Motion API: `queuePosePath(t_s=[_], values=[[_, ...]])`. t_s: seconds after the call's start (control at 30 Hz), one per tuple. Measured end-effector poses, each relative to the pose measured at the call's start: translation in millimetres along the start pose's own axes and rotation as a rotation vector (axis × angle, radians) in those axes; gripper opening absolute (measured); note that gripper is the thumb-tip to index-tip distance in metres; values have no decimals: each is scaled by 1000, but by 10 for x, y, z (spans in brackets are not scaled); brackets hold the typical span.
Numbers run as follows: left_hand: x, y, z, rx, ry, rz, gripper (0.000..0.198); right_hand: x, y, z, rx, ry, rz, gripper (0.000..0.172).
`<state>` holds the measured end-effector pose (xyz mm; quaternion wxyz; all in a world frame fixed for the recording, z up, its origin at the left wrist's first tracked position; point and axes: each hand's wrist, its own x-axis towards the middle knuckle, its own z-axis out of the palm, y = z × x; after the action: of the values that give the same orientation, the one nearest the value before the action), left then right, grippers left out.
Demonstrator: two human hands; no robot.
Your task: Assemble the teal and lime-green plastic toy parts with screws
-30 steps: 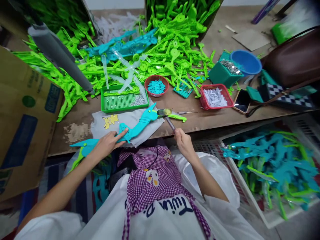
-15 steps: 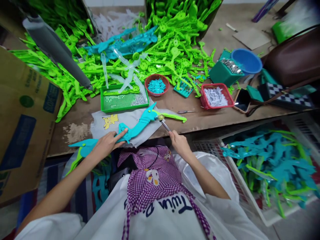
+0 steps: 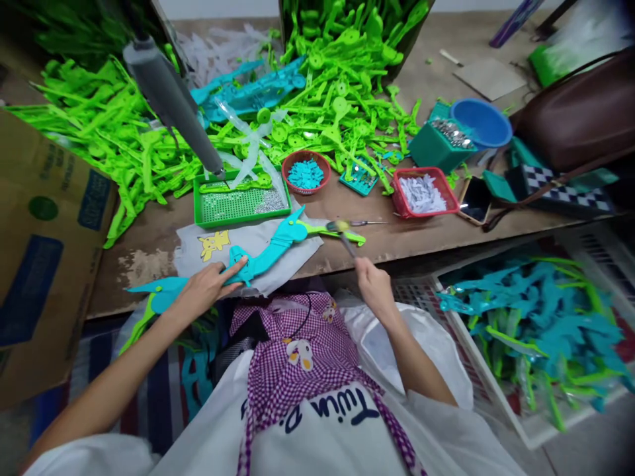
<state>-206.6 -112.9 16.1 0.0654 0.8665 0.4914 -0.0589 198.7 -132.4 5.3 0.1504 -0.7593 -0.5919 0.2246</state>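
Observation:
A long teal plastic toy part (image 3: 262, 254) with a green end piece (image 3: 337, 231) lies on a grey cloth (image 3: 258, 241) at the table's front edge. My left hand (image 3: 208, 285) presses flat on its near end, fingers stretched out. My right hand (image 3: 374, 285) is closed round the handle of a small hammer (image 3: 344, 237), whose head is blurred just above the green end piece.
A green tray (image 3: 238, 201), a red bowl of teal bits (image 3: 305, 172) and a red basket of white bits (image 3: 424, 192) stand behind. Heaps of green parts (image 3: 337, 99) fill the back. A cardboard box (image 3: 40, 244) is left, a crate of teal parts (image 3: 540, 324) right.
The hammer went down onto the joint of the teal and green pieces, then swung right and up again. My left hand stayed in place. The view shifted slightly.

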Motion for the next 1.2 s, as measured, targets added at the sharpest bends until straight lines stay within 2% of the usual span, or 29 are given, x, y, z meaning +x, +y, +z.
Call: queuePosePath(t_s=[0.07,0.2,0.27,0.37,0.43,0.5,0.57,0.63,0.67,0.73,0.8,0.83,0.9,1.03,1.13,1.2], values=[[7,-23,21,-3,6,-8,54,-53,119,-36,23,83,65,43],[147,-23,-13,11,-26,-15,54,-157,281,-72,71,25,95,47],[319,72,-63,2,-47,-11,55,-215,264,-85,182,73,97,52],[671,324,-143,-44,-9,7,52,-261,86,-70,389,134,66,54],[858,470,-184,-54,36,45,51,-253,-108,-1,479,105,-8,52],[871,522,-197,-99,136,58,54,-238,-313,113,490,25,-106,52],[637,457,-158,-177,288,16,54,-247,-492,242,444,-79,-195,52],[193,299,-48,-266,498,-144,51,-276,-650,358,376,-177,-284,51],[-70,203,30,-311,605,-269,49,-289,-733,411,337,-219,-334,50],[-581,21,209,-371,816,-626,42,-291,-930,516,241,-307,-449,48],[-970,-109,387,-470,931,-958,38,-251,-1165,629,100,-389,-551,44],[-1097,-149,467,-537,947,-1064,36,-222,-1286,686,18,-413,-584,41],[-1223,-183,599,-764,918,-1153,35,-162,-1494,787,-121,-414,-625,39],[-1178,-168,735,-1324,851,-1165,43,-91,-1690,870,-303,-350,-661,43],[-1113,-170,756,-1477,891,-1194,46,-81,-1742,828,-456,-365,-637,45],[-1089,-184,752,-1542,901,-1192,46,-108,-1808,789,-473,-363,-657,47]])
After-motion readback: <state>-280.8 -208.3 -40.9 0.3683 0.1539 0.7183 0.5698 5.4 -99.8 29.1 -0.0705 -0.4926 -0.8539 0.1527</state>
